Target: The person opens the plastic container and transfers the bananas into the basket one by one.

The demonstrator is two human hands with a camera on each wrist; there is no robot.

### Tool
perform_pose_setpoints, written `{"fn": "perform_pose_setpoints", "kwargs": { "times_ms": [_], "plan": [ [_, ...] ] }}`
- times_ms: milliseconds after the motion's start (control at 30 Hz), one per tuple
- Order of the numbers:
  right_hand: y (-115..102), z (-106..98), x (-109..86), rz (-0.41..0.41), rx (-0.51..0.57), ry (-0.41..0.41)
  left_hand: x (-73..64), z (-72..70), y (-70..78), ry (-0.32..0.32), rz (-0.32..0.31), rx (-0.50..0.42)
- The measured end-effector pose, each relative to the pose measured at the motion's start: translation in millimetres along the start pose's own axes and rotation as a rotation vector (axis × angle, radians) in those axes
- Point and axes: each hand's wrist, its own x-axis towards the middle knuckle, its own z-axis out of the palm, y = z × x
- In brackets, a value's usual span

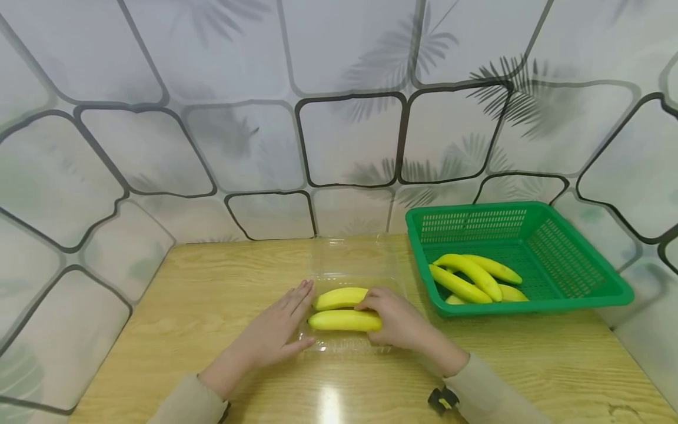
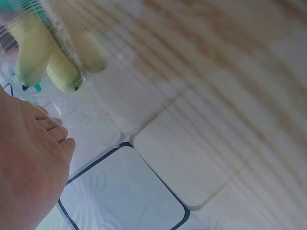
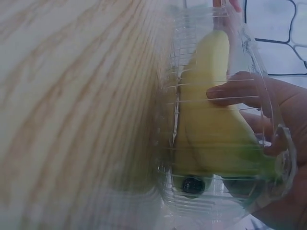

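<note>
A clear plastic clamshell box lies on the table with its lid raised at the back. Inside are two yellow bananas side by side, a near banana and a far banana. My right hand holds the right end of the near banana, fingertips between the two fruits. Through the box wall, the right wrist view shows a digit pressed on the banana. My left hand rests at the box's left side with straight fingers, beside the banana tips; it grips nothing.
A green plastic basket stands to the right, with several bananas piled at its left. Patterned covering rises behind and beside the wooden table.
</note>
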Motion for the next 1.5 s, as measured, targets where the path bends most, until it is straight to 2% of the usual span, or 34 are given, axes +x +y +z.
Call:
{"fn": "perform_pose_setpoints", "kwargs": {
  "times_ms": [733, 1300, 1500],
  "plan": [
    [-5, -20, -3.9, -0.002, -0.005, 0.052, 0.9, -0.6, 0.7, -0.023, -0.019, 0.000],
    [-10, -51, -11.4, -0.022, -0.037, 0.146, 0.3, -2.0, 1.0, -0.049, -0.038, -0.023],
    [-9, -62, -13.6, -0.014, -0.068, 0.181, 0.2, -1.6, 0.9, -0.040, -0.033, -0.021]
  ]
}}
